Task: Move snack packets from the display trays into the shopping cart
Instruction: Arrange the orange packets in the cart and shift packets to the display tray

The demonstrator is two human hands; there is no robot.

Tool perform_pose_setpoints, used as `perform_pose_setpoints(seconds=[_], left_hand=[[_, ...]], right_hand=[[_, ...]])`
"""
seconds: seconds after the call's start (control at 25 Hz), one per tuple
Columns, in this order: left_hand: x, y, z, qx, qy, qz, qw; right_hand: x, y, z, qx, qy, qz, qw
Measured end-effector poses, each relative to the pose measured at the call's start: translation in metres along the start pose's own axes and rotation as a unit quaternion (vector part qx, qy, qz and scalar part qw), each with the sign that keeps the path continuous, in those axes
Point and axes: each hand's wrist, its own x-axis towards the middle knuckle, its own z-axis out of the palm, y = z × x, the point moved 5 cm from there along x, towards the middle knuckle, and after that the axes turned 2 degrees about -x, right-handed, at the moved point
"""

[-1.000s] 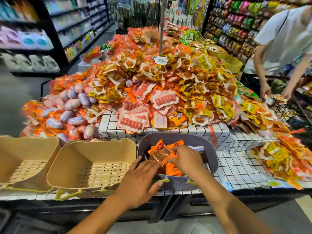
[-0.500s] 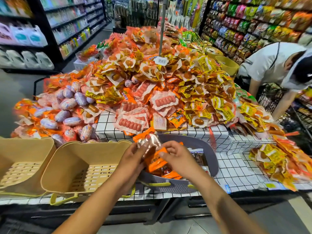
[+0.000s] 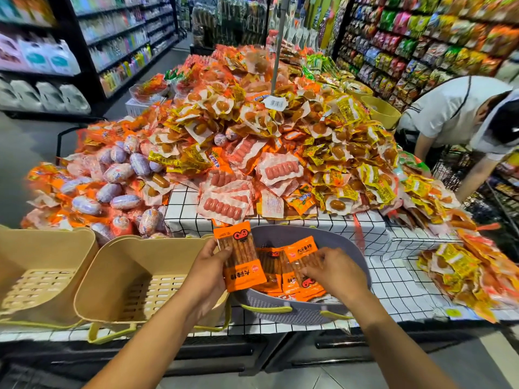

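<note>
A grey display tray [image 3: 362, 265] at the table's front edge holds several orange snack packets [image 3: 271, 269]. My left hand [image 3: 209, 272] grips one orange packet [image 3: 241, 258] upright at the tray's left rim, lifted clear of the pile. Over the packets inside the tray, my right hand [image 3: 335, 272] pinches a second orange packet [image 3: 302, 259] with curled fingers. No shopping cart of mine shows in this view.
Two beige trays [image 3: 112, 265], [image 3: 31, 256] stand left of the grey one. A big heap of sausage and egg snack packs [image 3: 252, 153] covers the checked table behind. A person in white [image 3: 455, 116] bends over a wire cart [image 3: 460, 169] at the right.
My left hand took an orange packet from the right hand and now holds it upright at the tray's left rim. My right hand went back down onto the packets in the tray.
</note>
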Motion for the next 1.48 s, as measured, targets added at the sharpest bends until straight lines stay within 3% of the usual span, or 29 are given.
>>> perform_pose_setpoints(seconds=[0.16,0.32,0.44,0.52,0.6,0.64,0.68,0.76,0.96,1.04,1.12,1.2,1.28,1.48], left_hand=[[-0.001,0.000,0.005,0.000,-0.002,-0.013,1.000],[-0.006,0.003,0.023,-0.027,-0.068,-0.016,0.997],[-0.006,0.000,0.025,0.016,-0.038,0.008,0.999],[-0.002,-0.003,0.018,0.048,0.008,0.030,0.998],[-0.001,-0.004,0.014,0.055,0.023,0.030,0.998],[-0.001,-0.004,0.014,0.060,0.023,0.028,0.998],[-0.003,-0.003,0.014,0.065,0.023,0.027,0.997],[-0.004,-0.002,0.015,0.069,0.019,0.025,0.997],[-0.001,-0.002,0.018,0.056,0.021,0.007,0.998],[0.000,-0.001,0.018,0.048,0.025,0.001,0.999],[-0.001,-0.001,0.019,0.046,0.028,-0.003,0.999],[-0.003,0.000,0.021,0.027,0.020,-0.009,0.999],[-0.004,0.001,0.023,-0.005,-0.008,-0.021,1.000],[0.003,-0.001,0.022,0.032,-0.012,0.012,0.999]], right_hand=[[0.000,0.002,-0.025,0.202,0.031,-0.020,0.979],[-0.023,-0.068,-0.023,0.443,-0.042,-0.077,0.892],[-0.036,-0.107,0.006,0.419,-0.077,-0.137,0.894],[-0.031,-0.099,0.010,0.354,-0.019,-0.131,0.926],[-0.020,-0.070,0.003,0.153,0.082,-0.076,0.982],[-0.015,-0.055,0.002,0.030,0.104,-0.041,0.993],[-0.011,-0.043,0.003,-0.052,0.100,-0.017,0.993],[-0.004,-0.026,0.009,-0.094,0.066,-0.007,0.993],[0.004,0.008,-0.011,0.009,0.060,0.024,0.998],[0.005,0.012,-0.025,0.130,0.074,0.022,0.989],[-0.002,-0.006,-0.035,0.308,0.065,-0.001,0.949],[-0.019,-0.045,-0.031,0.453,0.003,-0.020,0.891],[-0.035,-0.084,-0.012,0.468,-0.034,-0.046,0.882],[-0.032,-0.098,0.007,0.369,-0.001,-0.108,0.923]])
